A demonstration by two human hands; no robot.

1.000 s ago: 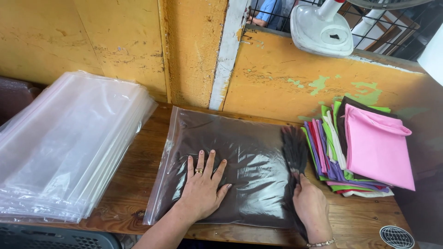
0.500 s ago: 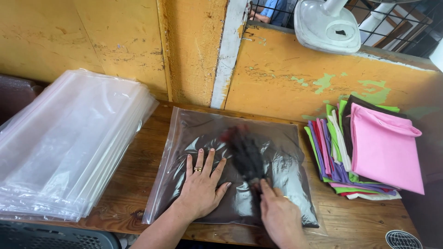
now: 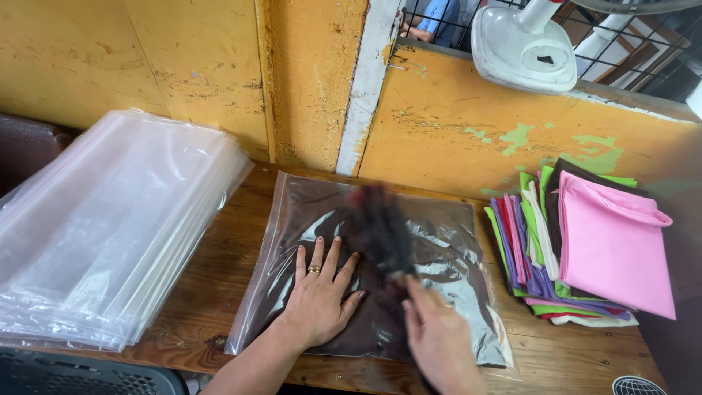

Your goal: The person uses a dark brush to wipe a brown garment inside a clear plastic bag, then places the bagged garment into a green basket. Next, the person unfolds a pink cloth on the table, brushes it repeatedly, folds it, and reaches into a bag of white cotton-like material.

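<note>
Both hands work on one clear plastic bag with dark brown folded cloth inside (image 3: 439,241), which lies flat on the wooden worktop (image 3: 219,271) between two stacks. The left hand (image 3: 318,296), a ring on one finger, is spread flat with fingers splayed on the bag's near left part, pressing down and gripping nothing. The right hand (image 3: 439,336) sits at the bag's near middle; it is motion-blurred, and I cannot tell whether it pinches anything. A dark blurred brush-like shape (image 3: 380,227) rises just above it over the bag; whether the right hand holds it is unclear.

As a judgement, the bag will handle light and limp: the film looks slick and crinkly, so a palm may slide on it, and the cloth inside is soft and will bunch rather than resist. A flat palm on top or a pinch at the bag's edge or corner looks the surest hold.

To the left lies a tall stack of empty clear plastic bags (image 3: 110,227). To the right sits a pile of folded cloths in pink, green, purple and white (image 3: 585,249). Behind stands a worn yellow wall (image 3: 475,124), with a white fan base (image 3: 523,47) on its ledge.
</note>
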